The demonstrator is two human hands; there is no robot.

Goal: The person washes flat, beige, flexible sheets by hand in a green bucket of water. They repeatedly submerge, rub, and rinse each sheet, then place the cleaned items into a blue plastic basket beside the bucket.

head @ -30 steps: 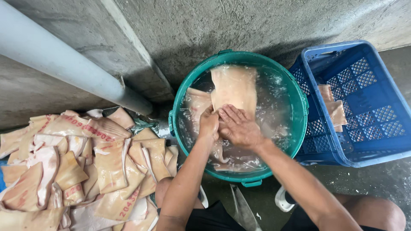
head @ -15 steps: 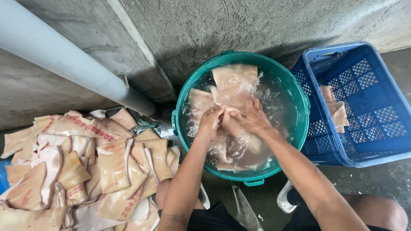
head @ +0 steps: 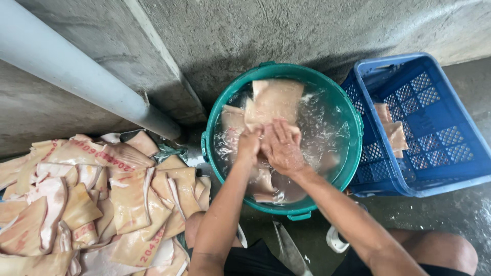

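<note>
Pale pink-beige, slab-like pieces of skin (head: pixel 273 99) float in the water of a green tub (head: pixel 353 115) set on the concrete floor. We press our left hand (head: pixel 249 144) and right hand (head: pixel 282 148) together over one piece at the tub's middle; whether either grip is clenched on it we cannot tell. At left lies a heap of similar stamped pieces (head: pixel 92 199). At right, a blue crate (head: pixel 434 138) holds a few more.
</note>
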